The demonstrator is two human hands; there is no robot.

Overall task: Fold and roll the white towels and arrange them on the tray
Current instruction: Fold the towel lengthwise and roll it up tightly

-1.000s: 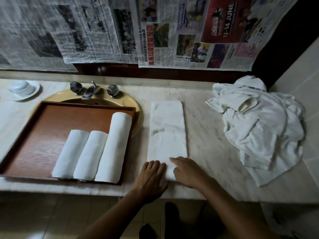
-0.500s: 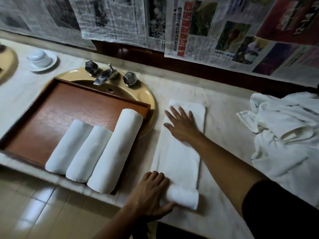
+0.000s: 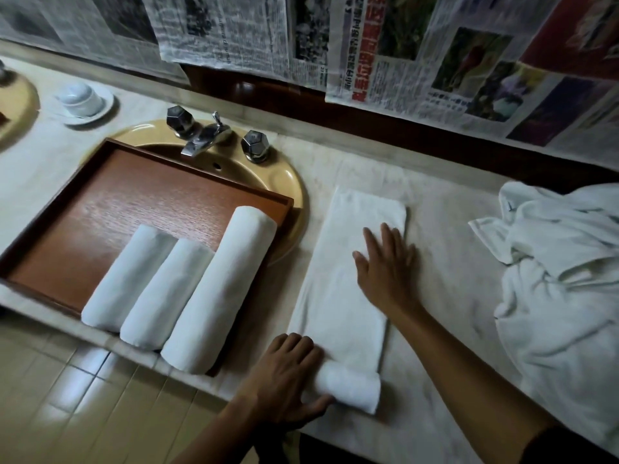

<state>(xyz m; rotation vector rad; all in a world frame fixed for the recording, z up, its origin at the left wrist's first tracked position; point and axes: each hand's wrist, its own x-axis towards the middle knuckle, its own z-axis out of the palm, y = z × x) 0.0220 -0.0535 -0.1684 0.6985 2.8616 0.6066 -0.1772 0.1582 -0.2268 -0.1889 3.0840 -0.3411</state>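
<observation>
Towel (image 3: 345, 296) strip: long axis front-to-back twd wall (image 3: 418, 145), near-end roll crosswise.

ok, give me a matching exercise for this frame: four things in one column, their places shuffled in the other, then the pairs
Things
1. three rolled towels
2. half-rolled towel
3. heap of loose towels
4. cup on saucer

Places
A. right end of the counter
B. far left, beside the yellow sink
C. side by side on the wooden tray
D. on the counter, left hand on its rolled end, right hand flat on its far part

Pairs: 1-C, 2-D, 3-A, 4-B
</observation>
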